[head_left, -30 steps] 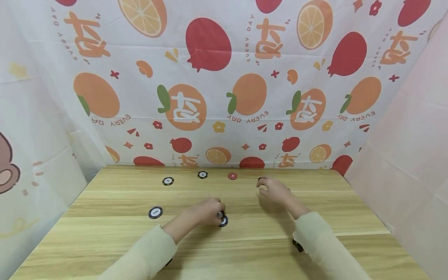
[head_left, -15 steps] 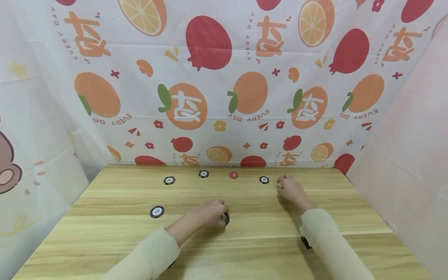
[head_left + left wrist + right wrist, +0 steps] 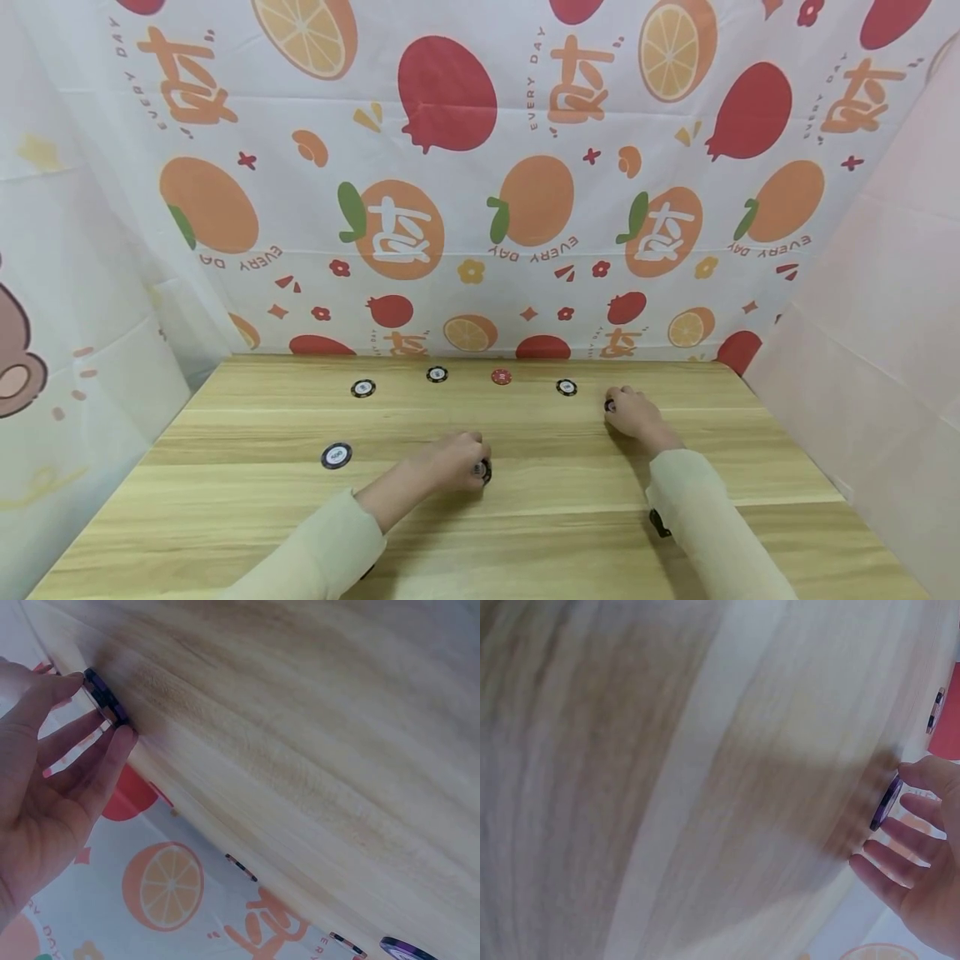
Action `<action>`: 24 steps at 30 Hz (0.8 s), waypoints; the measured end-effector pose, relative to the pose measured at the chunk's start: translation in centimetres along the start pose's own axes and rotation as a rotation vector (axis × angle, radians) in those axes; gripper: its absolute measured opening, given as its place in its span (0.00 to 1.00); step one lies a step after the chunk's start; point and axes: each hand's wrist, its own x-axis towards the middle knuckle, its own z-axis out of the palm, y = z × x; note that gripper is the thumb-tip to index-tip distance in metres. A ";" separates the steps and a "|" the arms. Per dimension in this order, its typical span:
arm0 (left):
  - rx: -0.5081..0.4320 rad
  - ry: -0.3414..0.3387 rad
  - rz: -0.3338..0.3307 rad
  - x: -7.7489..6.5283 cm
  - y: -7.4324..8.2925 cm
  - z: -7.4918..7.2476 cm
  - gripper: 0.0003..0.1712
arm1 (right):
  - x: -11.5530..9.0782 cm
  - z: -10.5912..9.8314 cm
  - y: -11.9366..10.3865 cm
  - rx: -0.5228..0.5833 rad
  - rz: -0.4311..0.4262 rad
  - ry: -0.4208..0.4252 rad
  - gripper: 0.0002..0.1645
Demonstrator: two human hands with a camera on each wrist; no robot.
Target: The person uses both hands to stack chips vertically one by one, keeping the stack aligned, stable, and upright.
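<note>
Left-hand chip [image 3: 106, 697] and right-hand chip [image 3: 886, 802]: dark, round, hand-held, at the worktop [image 3: 555, 542].
Both with black and purple rims and pale centres, partly covered by fingers; left item thick-edged, single or stacked cannot be told. Outline circular, equal all ways; pale faces upward in the head view, edges slanting opposite ways in the wrist views. Left grip [image 3: 453, 462] pinches its chip near mid-worktop; right grip [image 3: 633, 414] holds its own between thumb and finger, further back, just right of a black chip [image 3: 566, 387] closing the rear row. Contact with the wood unclear.
</note>
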 end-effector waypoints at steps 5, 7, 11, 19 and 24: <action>0.027 0.000 -0.001 0.0 0.1 0.1 0.08 | 0.1 0.2 0.2 -0.008 -0.022 0.022 0.17; 0.039 -0.004 -0.003 0.1 0.1 0.1 0.08 | 0.1 0.3 0.3 -0.012 -0.026 0.027 0.17; 0.066 -0.013 -0.003 0.1 0.3 0.1 0.09 | 0.0 0.4 0.4 -0.017 -0.029 0.036 0.18; 0.078 -0.006 -0.015 0.1 0.5 0.1 0.10 | 0.1 0.5 0.6 -0.020 -0.043 0.060 0.16; 0.072 -0.004 -0.025 0.0 0.5 0.1 0.12 | 0.0 0.5 0.5 -0.020 -0.057 0.078 0.15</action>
